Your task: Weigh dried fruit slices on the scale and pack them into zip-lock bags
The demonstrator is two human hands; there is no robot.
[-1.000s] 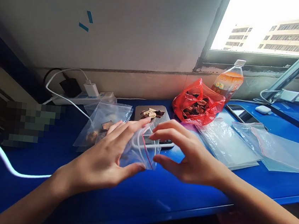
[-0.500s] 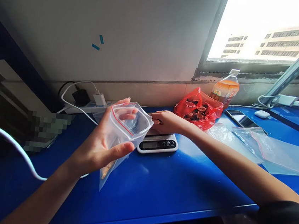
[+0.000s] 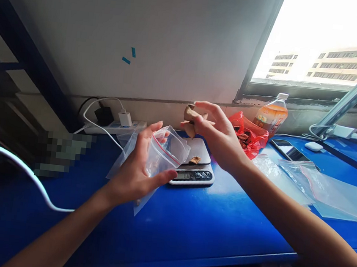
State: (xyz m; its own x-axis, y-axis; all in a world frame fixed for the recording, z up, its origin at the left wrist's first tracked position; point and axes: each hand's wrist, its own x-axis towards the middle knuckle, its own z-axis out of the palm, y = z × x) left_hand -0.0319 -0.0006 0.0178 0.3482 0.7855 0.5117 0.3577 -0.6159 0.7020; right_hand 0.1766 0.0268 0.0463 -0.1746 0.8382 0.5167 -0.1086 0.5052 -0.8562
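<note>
My left hand (image 3: 139, 167) is wrapped round a clear zip-lock bag (image 3: 167, 151) with a red seal line, its mouth spread and facing up and to the right. Small contents low in the bag are mostly hidden by the hand. My right hand (image 3: 219, 133) pinches several brown dried pieces (image 3: 190, 114), perhaps mushroom or herb slices, above the digital kitchen scale (image 3: 207, 180). One ridged tan piece (image 3: 195, 160) lies on the scale's plate. Its display is lit, but the digits are hard to read.
Behind my right hand sits a red plastic bag (image 3: 259, 140) of dark dried pieces, beside an orange drink bottle (image 3: 273, 113). Farther right lie a phone (image 3: 291, 151), a white earphone case (image 3: 313, 146) and flat clear bags (image 3: 341, 195). A power strip (image 3: 102, 129) runs along the wall.
My right hand has risen off the scale with brown dried pieces in its fingers, leaving one on the plate. The left hand and its bag have shifted slightly right in view.
</note>
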